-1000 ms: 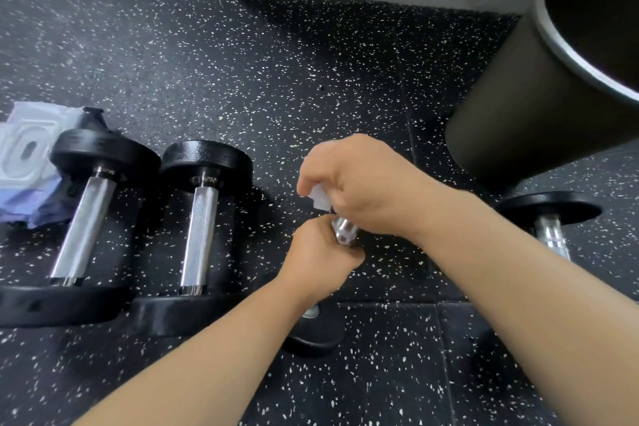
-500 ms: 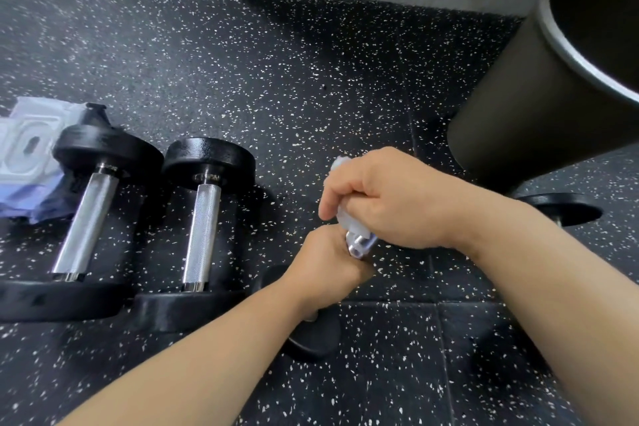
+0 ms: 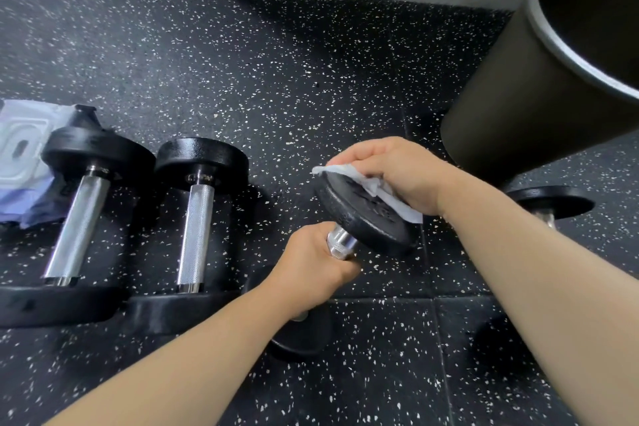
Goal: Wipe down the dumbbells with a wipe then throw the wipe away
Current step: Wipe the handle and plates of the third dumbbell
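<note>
You are clamping your left hand (image 3: 313,270) around the black round-plated, chrome-handled dumbbell (image 3: 363,218), tilting it so your right hand (image 3: 397,173), fingers pressing the crumpled white wipe (image 3: 377,188), is reaching the plate face.

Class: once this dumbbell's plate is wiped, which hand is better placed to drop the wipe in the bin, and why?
Right hand: it already presses the wipe and is nearer the bin. The left hand is gripping the dumbbell handle.

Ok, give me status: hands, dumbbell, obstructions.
Left hand gripping dumbbell handle. Right hand pressing wipe on its upper plate. Bin open at right, path clear.
</note>
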